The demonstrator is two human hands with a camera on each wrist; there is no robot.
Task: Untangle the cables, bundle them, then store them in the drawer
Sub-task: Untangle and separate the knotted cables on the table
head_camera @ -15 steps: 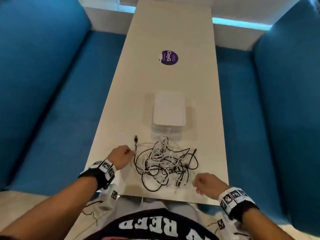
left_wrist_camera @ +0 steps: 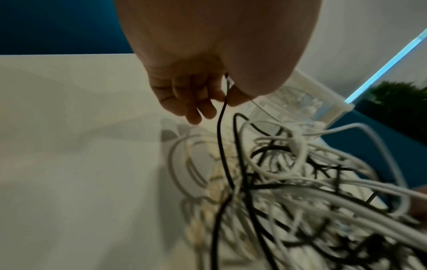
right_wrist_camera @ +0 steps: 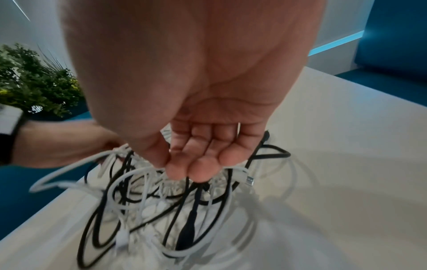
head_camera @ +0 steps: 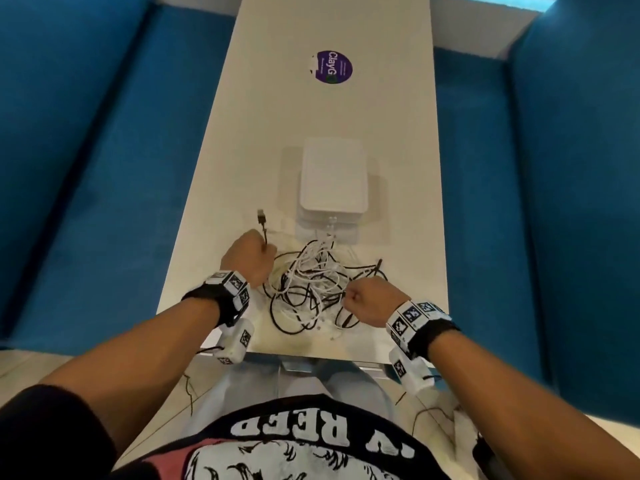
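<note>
While the tangled heap of thin black and white cables (head_camera: 311, 289) lay at the near edge of the long, smooth cream table (head_camera: 329, 116), its far half lay bare. The left hand (head_camera: 247, 258) pinched a black cable (left_wrist_camera: 219, 127), plug pointing away. The right hand (head_camera: 367, 303) pinched a white strand. A white rectangular drawer box (head_camera: 333, 181) stood just beyond.

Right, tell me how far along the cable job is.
Barely started. Done: nothing; the black and white cables lie in one tangle on the table. In hand: the left hand pinches a black cable near its plug end, and the right hand grips strands at the tangle's near side. Left: separating, bundling, storing. The white drawer box appears closed.
</note>
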